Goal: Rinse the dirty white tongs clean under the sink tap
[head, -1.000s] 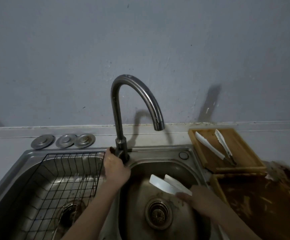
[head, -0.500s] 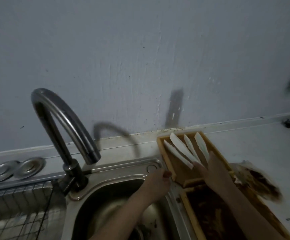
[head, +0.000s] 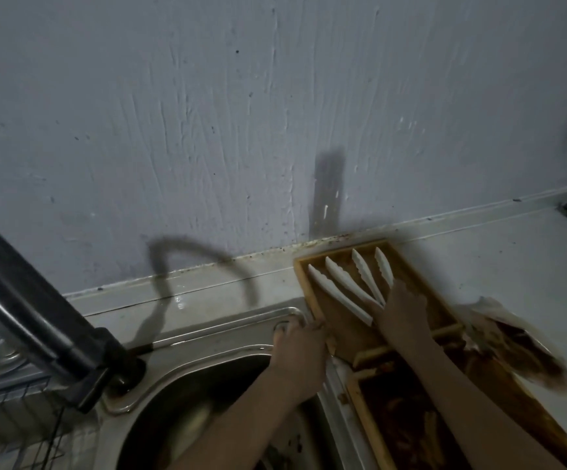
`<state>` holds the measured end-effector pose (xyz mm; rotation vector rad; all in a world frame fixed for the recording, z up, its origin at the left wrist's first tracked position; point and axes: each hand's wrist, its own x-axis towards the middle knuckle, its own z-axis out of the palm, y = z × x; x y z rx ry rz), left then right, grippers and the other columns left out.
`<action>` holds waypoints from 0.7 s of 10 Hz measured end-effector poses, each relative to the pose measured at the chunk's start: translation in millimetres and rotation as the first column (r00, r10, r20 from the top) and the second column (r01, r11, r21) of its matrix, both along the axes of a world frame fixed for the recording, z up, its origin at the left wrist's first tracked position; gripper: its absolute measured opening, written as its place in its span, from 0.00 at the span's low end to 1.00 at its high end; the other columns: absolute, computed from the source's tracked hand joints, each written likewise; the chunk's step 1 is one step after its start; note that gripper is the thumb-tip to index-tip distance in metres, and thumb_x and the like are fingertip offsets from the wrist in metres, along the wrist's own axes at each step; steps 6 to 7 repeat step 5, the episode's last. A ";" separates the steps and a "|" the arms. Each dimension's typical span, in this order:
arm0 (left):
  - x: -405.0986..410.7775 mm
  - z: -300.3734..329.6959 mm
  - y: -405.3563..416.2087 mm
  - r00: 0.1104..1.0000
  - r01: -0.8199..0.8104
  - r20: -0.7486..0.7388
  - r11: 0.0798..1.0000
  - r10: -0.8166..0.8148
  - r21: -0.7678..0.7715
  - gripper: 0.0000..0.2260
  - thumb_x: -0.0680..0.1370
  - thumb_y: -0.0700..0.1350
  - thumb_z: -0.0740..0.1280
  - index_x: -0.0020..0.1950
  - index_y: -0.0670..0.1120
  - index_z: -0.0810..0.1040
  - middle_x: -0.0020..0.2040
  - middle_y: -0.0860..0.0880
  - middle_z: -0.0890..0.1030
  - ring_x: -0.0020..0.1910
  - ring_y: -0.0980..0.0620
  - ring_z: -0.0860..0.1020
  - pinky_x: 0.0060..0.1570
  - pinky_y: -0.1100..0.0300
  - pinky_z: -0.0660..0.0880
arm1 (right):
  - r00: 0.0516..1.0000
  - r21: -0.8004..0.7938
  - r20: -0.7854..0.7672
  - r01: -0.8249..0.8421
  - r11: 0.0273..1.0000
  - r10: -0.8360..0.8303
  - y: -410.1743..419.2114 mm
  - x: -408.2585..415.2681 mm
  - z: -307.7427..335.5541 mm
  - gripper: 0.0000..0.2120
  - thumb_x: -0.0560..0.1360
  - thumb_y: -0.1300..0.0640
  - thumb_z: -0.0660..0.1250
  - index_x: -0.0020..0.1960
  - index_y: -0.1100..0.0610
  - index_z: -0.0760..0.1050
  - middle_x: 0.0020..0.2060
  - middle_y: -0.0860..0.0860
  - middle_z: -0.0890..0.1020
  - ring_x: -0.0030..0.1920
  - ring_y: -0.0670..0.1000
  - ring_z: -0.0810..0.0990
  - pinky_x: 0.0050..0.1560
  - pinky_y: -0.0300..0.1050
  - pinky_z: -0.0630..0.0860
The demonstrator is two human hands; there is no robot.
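On the desk beside the sink, a wooden tray holds two pairs of white tongs, the right hand lying over their handle ends; I cannot tell whether it grips them or merely rests there. The left hand rests on the sink rim, fingers touching the tray's edge, grasping nothing. The dirty tray lies close, so clean tongs could pick up grime if the tray shifts.

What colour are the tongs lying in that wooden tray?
White, seen in the head view: both pairs of tongs in the tray.
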<state>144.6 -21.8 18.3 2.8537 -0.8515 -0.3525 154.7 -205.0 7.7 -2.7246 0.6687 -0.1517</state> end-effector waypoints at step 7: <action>7.6 33.4 12.1 0.999 0.035 0.003 0.999 -0.035 -0.034 0.18 0.78 0.42 0.59 0.69 0.50 0.69 0.61 0.44 0.77 0.60 0.44 0.76 0.60 0.48 0.73 | 0.985 -0.063 -0.035 -0.173 0.983 0.171 -2.2 -24.9 20.8 0.25 0.75 0.38 0.55 0.59 0.57 0.71 0.52 0.55 0.80 0.50 0.55 0.78 0.52 0.51 0.76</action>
